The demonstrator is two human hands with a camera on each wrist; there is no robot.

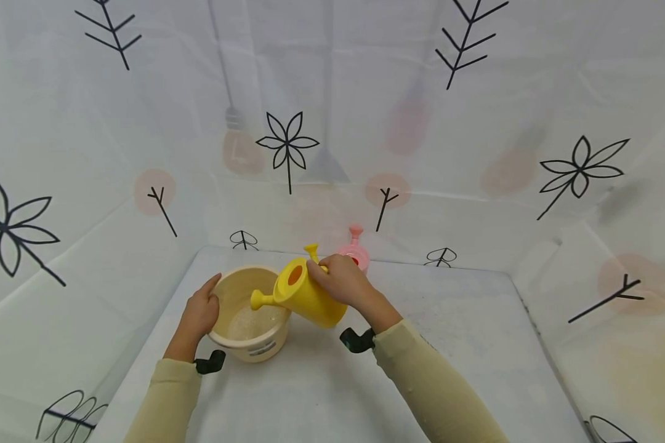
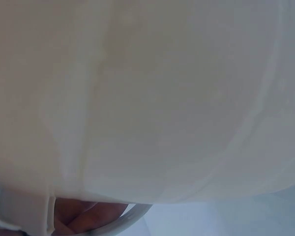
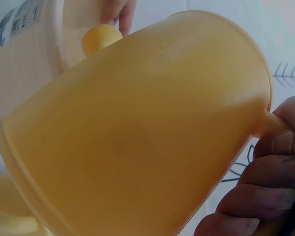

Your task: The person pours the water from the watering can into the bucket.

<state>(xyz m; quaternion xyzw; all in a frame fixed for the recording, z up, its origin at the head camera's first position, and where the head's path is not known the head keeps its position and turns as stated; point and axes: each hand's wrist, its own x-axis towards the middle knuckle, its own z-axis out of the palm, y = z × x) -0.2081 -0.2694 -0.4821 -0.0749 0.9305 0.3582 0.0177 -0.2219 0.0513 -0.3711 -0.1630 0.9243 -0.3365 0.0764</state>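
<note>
My right hand [image 1: 340,280] grips the handle of a yellow watering can [image 1: 310,298]. The can is tilted, its spout pointing left and down over a cream plastic basin [image 1: 277,338]. In the right wrist view, curled fingers [image 3: 278,199] show at the can's handle [image 3: 273,123]. A shiny, speckled patch like shallow water shows on the basin's floor [image 1: 249,323]. On the basin's left side, my left hand [image 1: 201,311] holds the rim. The left wrist view is mostly filled by the basin's wall [image 2: 162,108], with fingers [image 2: 96,219] below it beside a loop-like edge.
Behind the right hand stands a pink watering can [image 1: 356,252], partly hidden. A second yellow spout head [image 1: 311,249] pokes up beside it, its body hidden. Everything rests on a white table [image 1: 449,351], enclosed by a pale patterned cloth [image 1: 332,92] on its back and sides.
</note>
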